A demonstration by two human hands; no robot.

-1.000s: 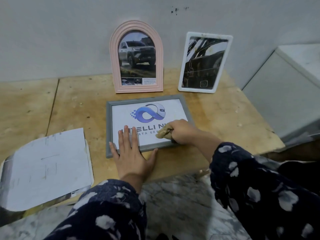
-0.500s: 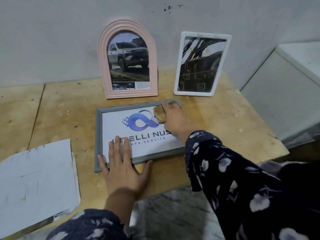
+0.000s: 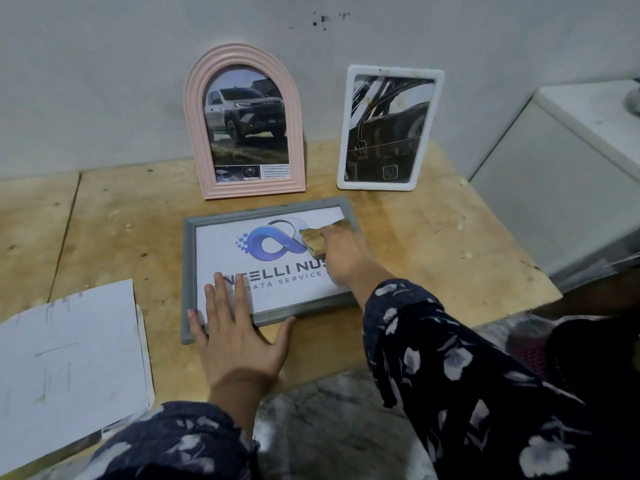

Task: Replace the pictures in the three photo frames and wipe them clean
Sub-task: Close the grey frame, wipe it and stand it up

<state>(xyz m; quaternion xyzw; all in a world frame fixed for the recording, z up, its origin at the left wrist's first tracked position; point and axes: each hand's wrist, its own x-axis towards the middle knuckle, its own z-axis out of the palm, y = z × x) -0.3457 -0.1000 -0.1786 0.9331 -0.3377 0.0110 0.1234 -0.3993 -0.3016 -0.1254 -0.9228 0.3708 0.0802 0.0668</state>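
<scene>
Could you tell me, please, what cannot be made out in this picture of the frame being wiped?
- Head view: the logo text in the grey frame is partly covered by the left hand and right hand.
- The cloth is mostly hidden under the right hand.
- The papers are cut off by the left edge.
- The caption in the pink frame is too small to read.
</scene>
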